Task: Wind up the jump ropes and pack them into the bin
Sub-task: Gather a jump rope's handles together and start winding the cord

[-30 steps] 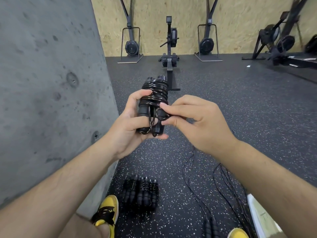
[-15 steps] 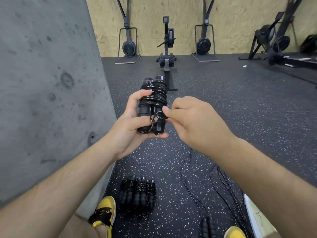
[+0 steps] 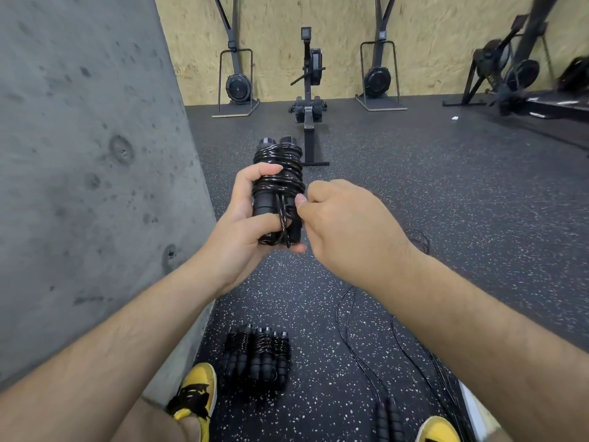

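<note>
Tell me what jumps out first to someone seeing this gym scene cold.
At the centre, the left hand grips a wound jump rope while the right hand pinches its loose end. Below, three wound ropes lie side by side on the speckled floor near a yellow shoe. Unwound cords trail to the right.

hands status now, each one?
Left hand: grips the wound jump rope.
Right hand: fingers pinch the cord's loose end at that bundle.
</note>
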A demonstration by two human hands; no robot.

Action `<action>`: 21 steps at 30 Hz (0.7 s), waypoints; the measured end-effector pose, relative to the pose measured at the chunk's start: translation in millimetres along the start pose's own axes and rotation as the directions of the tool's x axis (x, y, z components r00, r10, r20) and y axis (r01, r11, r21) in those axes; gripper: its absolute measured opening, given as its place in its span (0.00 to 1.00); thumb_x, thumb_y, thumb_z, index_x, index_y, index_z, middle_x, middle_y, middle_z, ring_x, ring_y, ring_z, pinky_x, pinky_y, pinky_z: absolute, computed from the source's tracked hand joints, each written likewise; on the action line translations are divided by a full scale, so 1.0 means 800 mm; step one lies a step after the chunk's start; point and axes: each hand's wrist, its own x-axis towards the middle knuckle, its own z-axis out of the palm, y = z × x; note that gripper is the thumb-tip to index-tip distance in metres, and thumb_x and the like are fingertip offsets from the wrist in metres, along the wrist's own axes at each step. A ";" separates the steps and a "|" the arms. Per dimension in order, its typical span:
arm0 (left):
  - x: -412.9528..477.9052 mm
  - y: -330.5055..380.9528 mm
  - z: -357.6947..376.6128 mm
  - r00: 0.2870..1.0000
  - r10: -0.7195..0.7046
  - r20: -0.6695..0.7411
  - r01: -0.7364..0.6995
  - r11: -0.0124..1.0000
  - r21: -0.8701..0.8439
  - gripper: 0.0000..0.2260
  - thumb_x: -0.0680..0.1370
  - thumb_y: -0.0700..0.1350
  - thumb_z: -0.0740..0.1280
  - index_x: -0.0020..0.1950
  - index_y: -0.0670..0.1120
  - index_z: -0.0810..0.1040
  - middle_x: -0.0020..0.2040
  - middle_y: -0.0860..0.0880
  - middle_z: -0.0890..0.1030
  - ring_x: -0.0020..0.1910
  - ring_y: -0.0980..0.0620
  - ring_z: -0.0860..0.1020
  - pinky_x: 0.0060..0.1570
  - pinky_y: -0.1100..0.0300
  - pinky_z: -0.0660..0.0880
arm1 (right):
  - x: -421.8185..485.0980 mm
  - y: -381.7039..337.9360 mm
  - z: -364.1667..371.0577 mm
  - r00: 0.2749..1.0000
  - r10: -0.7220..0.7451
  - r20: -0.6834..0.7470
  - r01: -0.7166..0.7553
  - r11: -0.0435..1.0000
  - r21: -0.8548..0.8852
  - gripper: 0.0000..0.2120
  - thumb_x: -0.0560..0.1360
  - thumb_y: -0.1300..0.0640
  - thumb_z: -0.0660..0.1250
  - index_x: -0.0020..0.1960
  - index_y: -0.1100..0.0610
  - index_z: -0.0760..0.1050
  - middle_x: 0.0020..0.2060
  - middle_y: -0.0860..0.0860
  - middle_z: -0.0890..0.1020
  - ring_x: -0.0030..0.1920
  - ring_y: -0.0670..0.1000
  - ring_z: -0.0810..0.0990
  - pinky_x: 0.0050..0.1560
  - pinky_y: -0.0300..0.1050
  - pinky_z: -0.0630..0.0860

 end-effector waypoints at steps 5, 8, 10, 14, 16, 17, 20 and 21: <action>0.000 0.001 -0.004 0.999 -0.026 0.023 0.027 0.998 -0.065 0.29 0.68 0.32 0.57 0.67 0.53 0.69 0.59 0.45 0.81 0.50 0.45 0.80 0.39 0.46 0.79 | -0.001 -0.002 -0.002 1.000 0.013 0.010 -0.013 1.000 0.004 0.10 0.65 0.60 0.78 0.36 0.63 0.78 0.32 0.56 0.76 0.28 0.56 0.70 0.31 0.42 0.62; -0.001 0.001 -0.006 0.998 -0.042 0.038 0.045 0.995 -0.085 0.27 0.71 0.35 0.58 0.68 0.54 0.69 0.63 0.41 0.78 0.51 0.39 0.78 0.43 0.42 0.78 | -0.001 -0.002 -0.003 0.999 0.049 0.013 -0.050 0.998 0.041 0.09 0.74 0.61 0.68 0.37 0.63 0.78 0.33 0.55 0.76 0.29 0.56 0.69 0.28 0.45 0.72; -0.002 0.001 -0.005 0.998 -0.040 0.044 0.044 0.996 -0.072 0.27 0.73 0.35 0.61 0.69 0.54 0.68 0.63 0.42 0.79 0.52 0.39 0.79 0.44 0.41 0.79 | -0.001 0.000 -0.008 0.994 0.088 0.069 -0.092 0.994 0.053 0.13 0.79 0.59 0.60 0.40 0.63 0.78 0.35 0.55 0.75 0.31 0.56 0.69 0.30 0.51 0.76; -0.002 0.002 -0.003 0.999 -0.020 0.047 0.022 0.998 -0.052 0.27 0.75 0.34 0.63 0.71 0.53 0.67 0.64 0.43 0.79 0.53 0.40 0.81 0.43 0.42 0.79 | -0.003 0.007 -0.019 0.977 0.133 0.166 -0.158 0.977 0.146 0.08 0.80 0.57 0.64 0.53 0.59 0.80 0.47 0.52 0.75 0.43 0.58 0.77 0.45 0.54 0.75; 0.000 0.001 -0.003 0.999 -0.015 0.048 0.018 0.999 -0.047 0.26 0.75 0.34 0.62 0.70 0.54 0.67 0.64 0.42 0.79 0.51 0.40 0.80 0.43 0.43 0.79 | -0.005 0.006 -0.019 0.969 0.157 0.190 -0.201 0.951 0.237 0.10 0.79 0.58 0.66 0.57 0.60 0.80 0.51 0.52 0.75 0.47 0.55 0.76 0.51 0.50 0.72; 0.000 0.001 -0.004 0.999 -0.017 0.047 0.020 0.998 -0.052 0.26 0.75 0.34 0.62 0.70 0.54 0.67 0.63 0.43 0.79 0.50 0.40 0.80 0.43 0.43 0.79 | -0.007 0.005 -0.017 0.967 0.160 0.198 -0.211 0.938 0.273 0.11 0.79 0.58 0.66 0.59 0.60 0.79 0.51 0.52 0.75 0.48 0.54 0.76 0.51 0.49 0.71; 0.002 0.000 -0.004 0.999 -0.022 0.044 0.025 0.998 -0.064 0.25 0.75 0.34 0.62 0.68 0.54 0.68 0.61 0.44 0.80 0.49 0.42 0.80 0.43 0.44 0.78 | -0.012 0.002 -0.008 0.979 0.159 0.128 -0.191 0.934 0.302 0.11 0.79 0.59 0.66 0.59 0.61 0.80 0.50 0.52 0.77 0.46 0.52 0.76 0.49 0.49 0.74; 0.002 0.000 -0.004 0.999 -0.022 0.044 0.025 0.997 -0.067 0.25 0.74 0.34 0.62 0.68 0.54 0.68 0.61 0.44 0.80 0.49 0.42 0.80 0.43 0.43 0.79 | -0.014 0.001 -0.005 0.983 0.163 0.090 -0.183 0.932 0.311 0.10 0.79 0.59 0.67 0.58 0.61 0.80 0.49 0.52 0.78 0.46 0.51 0.77 0.48 0.49 0.75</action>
